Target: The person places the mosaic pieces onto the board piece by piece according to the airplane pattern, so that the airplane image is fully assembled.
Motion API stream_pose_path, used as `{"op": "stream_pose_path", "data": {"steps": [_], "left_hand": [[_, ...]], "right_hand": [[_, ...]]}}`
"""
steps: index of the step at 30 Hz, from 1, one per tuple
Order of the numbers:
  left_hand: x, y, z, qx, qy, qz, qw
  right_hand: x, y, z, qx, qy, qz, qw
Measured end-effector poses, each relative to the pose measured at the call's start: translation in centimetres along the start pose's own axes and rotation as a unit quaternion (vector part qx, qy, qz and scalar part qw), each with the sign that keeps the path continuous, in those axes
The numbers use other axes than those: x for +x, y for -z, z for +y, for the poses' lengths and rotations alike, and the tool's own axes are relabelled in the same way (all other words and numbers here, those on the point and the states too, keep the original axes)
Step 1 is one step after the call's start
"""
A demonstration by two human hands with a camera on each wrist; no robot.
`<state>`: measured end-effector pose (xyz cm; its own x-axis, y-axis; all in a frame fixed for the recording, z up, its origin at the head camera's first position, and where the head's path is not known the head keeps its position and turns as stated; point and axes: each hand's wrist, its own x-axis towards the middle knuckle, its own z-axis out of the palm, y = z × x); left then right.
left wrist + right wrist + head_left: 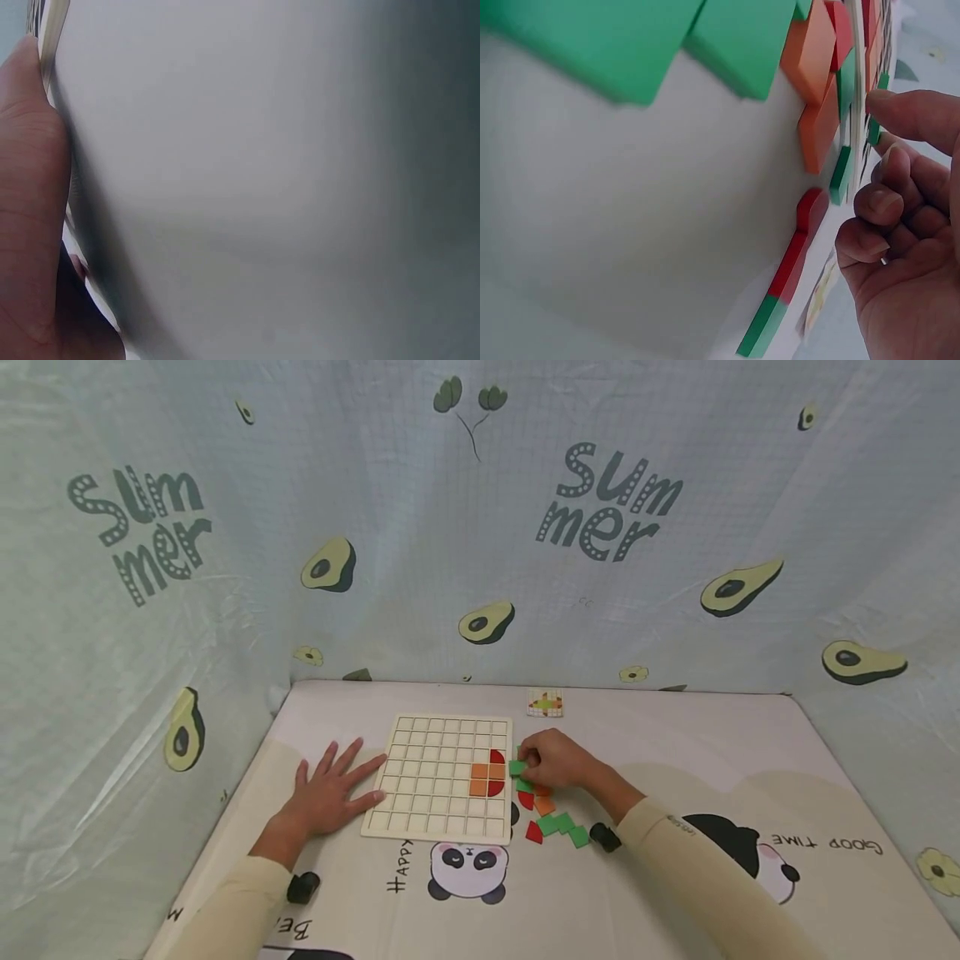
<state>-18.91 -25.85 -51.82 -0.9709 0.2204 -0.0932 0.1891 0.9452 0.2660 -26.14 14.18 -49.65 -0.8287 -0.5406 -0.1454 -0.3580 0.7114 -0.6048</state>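
Note:
A square wooden grid board (pixel 427 777) lies on the table with two red rounded pieces (pixel 496 788) and several orange squares (pixel 478 787) in its right-hand cells. My left hand (pixel 326 797) lies with fingers spread, fingertips on the board's left edge; in the left wrist view part of the hand (pixel 30 180) shows beside that edge. At the right edge, my right hand (pixel 555 758) pinches a green square tile (pixel 874 130) between thumb and index finger. Loose green tiles (pixel 564 823), an orange tile (pixel 544 806) and red pieces (pixel 534 832) lie near this hand.
A small pattern card (pixel 545 702) with a coloured figure lies behind the board on the right. Patterned cloth (pixel 420 527) hangs behind and beside the table. The tablecloth carries a printed panda (pixel 468 870).

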Motion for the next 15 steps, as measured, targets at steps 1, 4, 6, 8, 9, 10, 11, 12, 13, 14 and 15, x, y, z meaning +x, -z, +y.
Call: {"op": "stream_pose_path", "data": {"steps": [1, 4, 6, 8, 9, 10, 11, 12, 13, 14, 15], "left_hand": [[0.0, 0.0, 0.0, -0.001, -0.001, 0.002, 1.0000], [-0.1, 0.2, 0.2, -0.004, 0.000, 0.002, 1.0000], [-0.2, 0.3, 0.2, -0.003, 0.001, 0.002, 1.0000], [-0.2, 0.3, 0.3, 0.000, 0.002, 0.001, 1.0000], [-0.2, 0.3, 0.3, 0.000, 0.004, 0.000, 1.0000], [-0.3, 0.3, 0.3, 0.002, 0.004, 0.000, 1.0000], [-0.3, 0.3, 0.3, 0.002, 0.004, 0.000, 1.0000], [-0.2, 0.3, 0.3, 0.003, 0.003, 0.000, 1.0000], [-0.2, 0.2, 0.2, 0.003, 0.003, 0.000, 1.0000], [-0.2, 0.2, 0.2, 0.003, 0.004, -0.001, 1.0000], [-0.1, 0.1, 0.1, 0.002, 0.004, -0.001, 1.0000]], "right_hand": [[0.1, -0.1, -0.1, 0.001, 0.001, 0.001, 1.0000], [0.3, -0.3, -0.6, 0.000, 0.000, 0.004, 1.0000], [0.4, -0.4, -1.0, 0.000, -0.001, 0.006, 1.0000], [0.5, -0.7, -1.2, 0.005, -0.002, 0.005, 1.0000], [0.6, -0.8, -1.3, 0.005, -0.002, 0.005, 1.0000], [0.6, -0.9, -1.5, 0.005, 0.000, 0.006, 1.0000], [0.7, -1.0, -1.6, 0.003, 0.005, 0.007, 1.0000], [0.8, -1.1, -1.7, 0.000, 0.010, 0.008, 0.9999], [0.8, -1.1, -1.8, -0.002, 0.016, 0.008, 0.9998], [0.9, -1.2, -2.0, -0.005, 0.023, 0.009, 0.9997], [1.0, -1.3, -2.1, -0.007, 0.031, 0.010, 0.9994]]}}
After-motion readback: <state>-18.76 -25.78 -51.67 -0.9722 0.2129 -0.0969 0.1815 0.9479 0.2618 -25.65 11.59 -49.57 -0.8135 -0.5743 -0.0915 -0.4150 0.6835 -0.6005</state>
